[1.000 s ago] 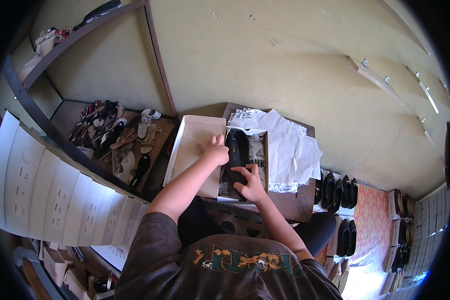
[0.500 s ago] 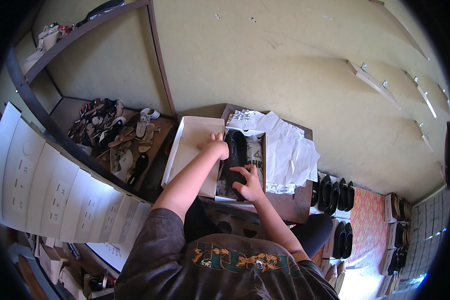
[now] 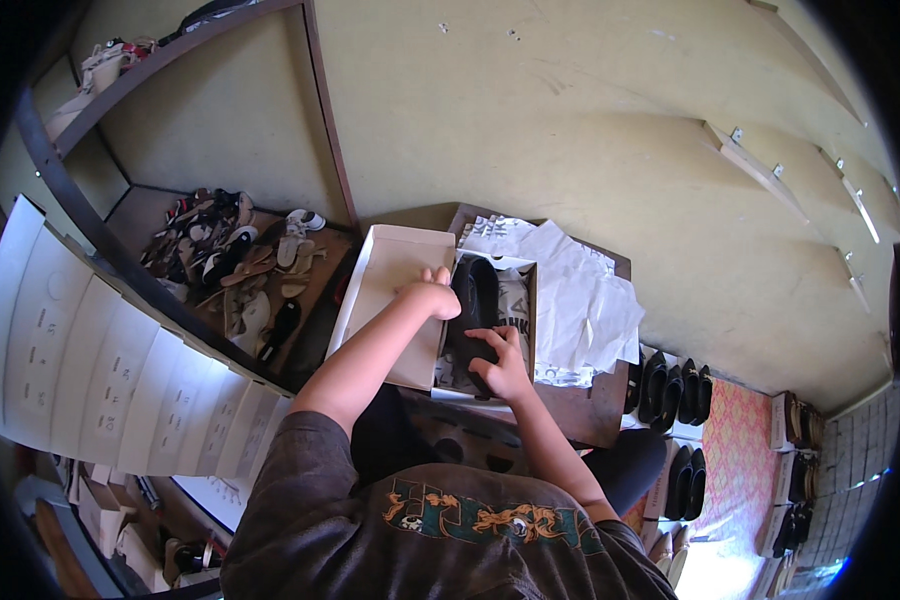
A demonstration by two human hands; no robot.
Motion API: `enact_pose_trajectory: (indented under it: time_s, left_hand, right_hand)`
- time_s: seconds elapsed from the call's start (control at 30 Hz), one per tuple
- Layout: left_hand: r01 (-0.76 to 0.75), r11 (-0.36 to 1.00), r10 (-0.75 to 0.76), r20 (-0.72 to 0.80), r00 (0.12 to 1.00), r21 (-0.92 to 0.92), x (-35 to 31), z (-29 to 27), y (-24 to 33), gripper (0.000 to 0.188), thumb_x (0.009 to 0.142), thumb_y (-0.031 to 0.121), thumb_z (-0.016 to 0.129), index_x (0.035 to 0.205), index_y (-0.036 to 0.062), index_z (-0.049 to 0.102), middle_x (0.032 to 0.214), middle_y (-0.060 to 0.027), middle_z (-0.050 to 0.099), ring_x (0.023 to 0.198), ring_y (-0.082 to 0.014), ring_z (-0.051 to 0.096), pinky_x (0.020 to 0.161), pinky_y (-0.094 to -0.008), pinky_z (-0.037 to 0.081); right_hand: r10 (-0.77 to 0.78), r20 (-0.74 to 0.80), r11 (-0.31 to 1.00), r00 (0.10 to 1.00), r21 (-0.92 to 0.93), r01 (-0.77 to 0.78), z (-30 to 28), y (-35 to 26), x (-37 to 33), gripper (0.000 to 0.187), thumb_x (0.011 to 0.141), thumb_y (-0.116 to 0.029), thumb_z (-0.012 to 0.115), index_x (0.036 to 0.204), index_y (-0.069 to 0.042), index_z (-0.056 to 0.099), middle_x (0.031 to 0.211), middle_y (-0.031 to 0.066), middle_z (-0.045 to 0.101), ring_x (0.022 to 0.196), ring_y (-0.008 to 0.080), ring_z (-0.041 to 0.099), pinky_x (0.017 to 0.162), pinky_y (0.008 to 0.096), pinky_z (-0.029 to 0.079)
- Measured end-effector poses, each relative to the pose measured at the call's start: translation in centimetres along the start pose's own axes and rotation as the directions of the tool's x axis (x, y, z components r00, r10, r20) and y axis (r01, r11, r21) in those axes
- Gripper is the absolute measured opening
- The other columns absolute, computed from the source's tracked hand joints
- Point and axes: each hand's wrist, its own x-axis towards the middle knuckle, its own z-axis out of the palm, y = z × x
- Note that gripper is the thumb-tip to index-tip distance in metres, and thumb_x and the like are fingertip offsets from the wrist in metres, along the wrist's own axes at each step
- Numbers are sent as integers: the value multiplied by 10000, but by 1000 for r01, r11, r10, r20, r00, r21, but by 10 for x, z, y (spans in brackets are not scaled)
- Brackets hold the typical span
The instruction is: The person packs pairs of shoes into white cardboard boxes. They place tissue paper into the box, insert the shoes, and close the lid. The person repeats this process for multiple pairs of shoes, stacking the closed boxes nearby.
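A black slip-on shoe lies lengthwise along the left side of an open shoe box. My right hand grips the shoe's near part, its thumb and fingers bent around the edge. Just left of the shoe is my left hand, bent at the wrist over the box lid. Its fingers look spread, and nothing shows in them. Printed wrapping paper fills the box's right side. What lies under the shoe is hidden.
Crumpled white paper sheets cover the right of the small wooden table. White boxes are stacked at left, below a shelf with a pile of sandals. Pairs of black shoes stand on boxes at right.
The view has shifted slightly. Both hands keep nearly the same places at the shoe and lid, and the shoe stays in the box.
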Motion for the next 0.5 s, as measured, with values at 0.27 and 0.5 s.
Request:
enact_pose_trajectory:
  time_s: [0.27,0.5]
  left_hand:
    - [-70,989,63,63,996,127,-43,-10,18,497,762,187,515,1254,116,509,1463,-30,119,1377,-258,18,983,-667,193]
    - [-154,968,188,-163,969,199,-84,9,7,442,736,210,605,1167,120,563,1449,-76,160,1331,-357,147,935,-677,260]
  right_hand:
    - [16,-13,1000,1000,2,-16,-2,5,0,517,561,-136,665,1077,-133,629,1027,154,412,1007,311,442,925,345,376]
    - [-94,48,991,994,-86,98,3,10,-1,552,590,-169,665,1137,-142,596,1089,185,392,1043,341,441,942,378,375]
